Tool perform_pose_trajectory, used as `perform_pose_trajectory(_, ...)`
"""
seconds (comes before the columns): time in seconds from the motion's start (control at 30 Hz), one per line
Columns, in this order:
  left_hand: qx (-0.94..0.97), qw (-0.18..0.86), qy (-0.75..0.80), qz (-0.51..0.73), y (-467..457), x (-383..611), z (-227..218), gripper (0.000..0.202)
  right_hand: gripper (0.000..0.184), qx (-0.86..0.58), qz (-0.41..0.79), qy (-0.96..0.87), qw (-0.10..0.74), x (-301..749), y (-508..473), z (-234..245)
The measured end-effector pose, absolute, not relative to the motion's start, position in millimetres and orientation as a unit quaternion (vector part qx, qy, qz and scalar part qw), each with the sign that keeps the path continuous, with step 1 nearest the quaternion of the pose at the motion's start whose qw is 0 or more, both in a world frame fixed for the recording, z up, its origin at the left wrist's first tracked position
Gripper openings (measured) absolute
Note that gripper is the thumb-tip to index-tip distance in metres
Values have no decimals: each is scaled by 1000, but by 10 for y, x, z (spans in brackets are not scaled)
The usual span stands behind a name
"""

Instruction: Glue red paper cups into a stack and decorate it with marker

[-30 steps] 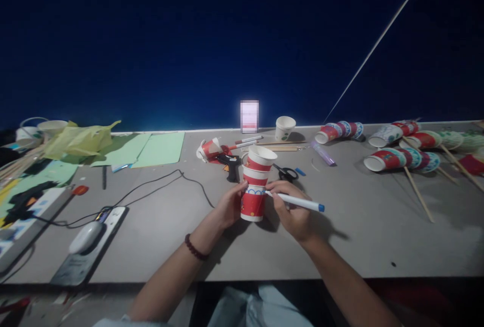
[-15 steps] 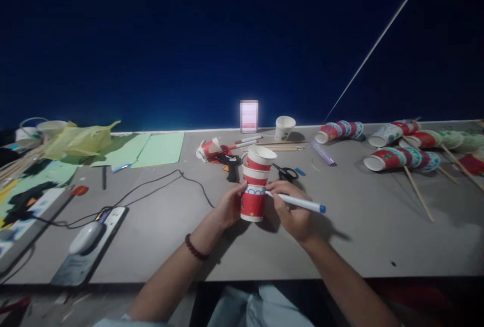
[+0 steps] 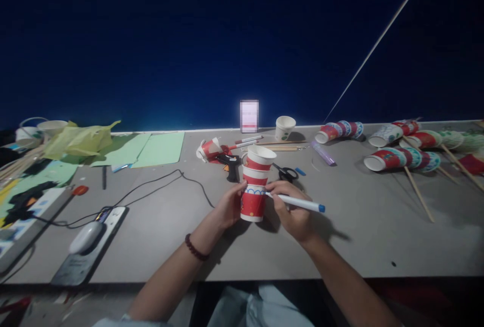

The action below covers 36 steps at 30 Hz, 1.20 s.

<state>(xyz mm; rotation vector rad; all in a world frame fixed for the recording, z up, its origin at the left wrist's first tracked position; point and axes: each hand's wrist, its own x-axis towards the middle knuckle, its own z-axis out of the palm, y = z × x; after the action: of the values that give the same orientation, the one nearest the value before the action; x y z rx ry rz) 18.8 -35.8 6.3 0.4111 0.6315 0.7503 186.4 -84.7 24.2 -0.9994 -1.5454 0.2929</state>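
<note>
A stack of red-and-white paper cups [image 3: 254, 203] stands upright in front of me, open end up. My left hand [image 3: 229, 206] grips its left side, fingers partly hidden behind the cups. Blue scalloped lines run around the white band of a lower cup. In my right hand [image 3: 294, 208] is a white marker [image 3: 300, 202] with a blue end, its tip at the right end of the blue line. Just behind the cups lie a black glue gun [image 3: 233, 168] and black-handled scissors [image 3: 288, 173].
Decorated cup chains [image 3: 403, 159] on sticks lie at the right. A white paper cup [image 3: 285, 128] and a purple tube [image 3: 323, 153] sit at the back. Green sheets [image 3: 161, 148], a yellow bag [image 3: 81, 139], a cable, a power strip [image 3: 36, 221] and a phone [image 3: 77, 268] occupy the left.
The blue scalloped line reaches slightly differently at the marker tip, which has shifted very little. Both hands and the cup stack hold nearly the same place.
</note>
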Motion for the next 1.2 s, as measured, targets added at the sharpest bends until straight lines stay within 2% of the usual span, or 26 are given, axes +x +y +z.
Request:
perform_pose_trajectory(0.6, 202, 863, 296, 356, -363, 193, 87, 29, 15, -441, 95, -672, 588, 1861, -848, 262)
perform_pose_trajectory(1.2, 229, 843, 300, 382, -362, 227, 49, 29, 14, -440, 129, -673, 580, 1854, -852, 245)
